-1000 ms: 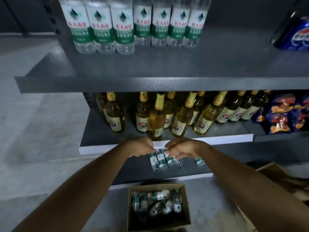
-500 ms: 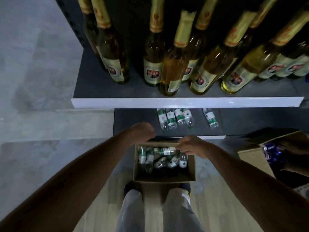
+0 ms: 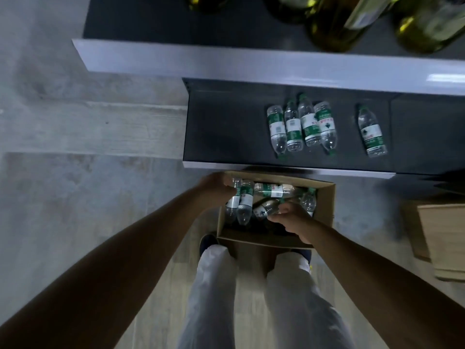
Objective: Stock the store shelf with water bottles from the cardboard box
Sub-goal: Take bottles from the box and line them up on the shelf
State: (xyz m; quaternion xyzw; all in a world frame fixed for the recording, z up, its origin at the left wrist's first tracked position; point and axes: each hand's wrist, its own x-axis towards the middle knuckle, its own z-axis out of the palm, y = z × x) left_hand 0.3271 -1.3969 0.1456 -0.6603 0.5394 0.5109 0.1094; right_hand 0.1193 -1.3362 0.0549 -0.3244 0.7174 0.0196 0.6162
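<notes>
An open cardboard box (image 3: 325, 210) stands on the floor in front of my feet, holding several small water bottles with green-and-white labels. My left hand (image 3: 216, 188) is at the box's far left corner, fingers closed around the top of a water bottle (image 3: 232, 202). My right hand (image 3: 293, 220) is inside the box, fingers closing on a tilted bottle (image 3: 264, 209). On the dark bottom shelf (image 3: 226, 127) several bottles lie on their sides in a tight group (image 3: 302, 124), with one more bottle (image 3: 372, 132) apart to their right.
Above the bottom shelf juts a white-edged shelf (image 3: 226, 60) carrying amber glass bottles (image 3: 334, 23). A second cardboard box (image 3: 445, 238) stands on the floor at the right. Grey concrete floor spreads to the left. My legs in light trousers are below the box.
Both hands left the bottom shelf, came down and reached into the box. My view tilted steeply downward, away from the upper shelves.
</notes>
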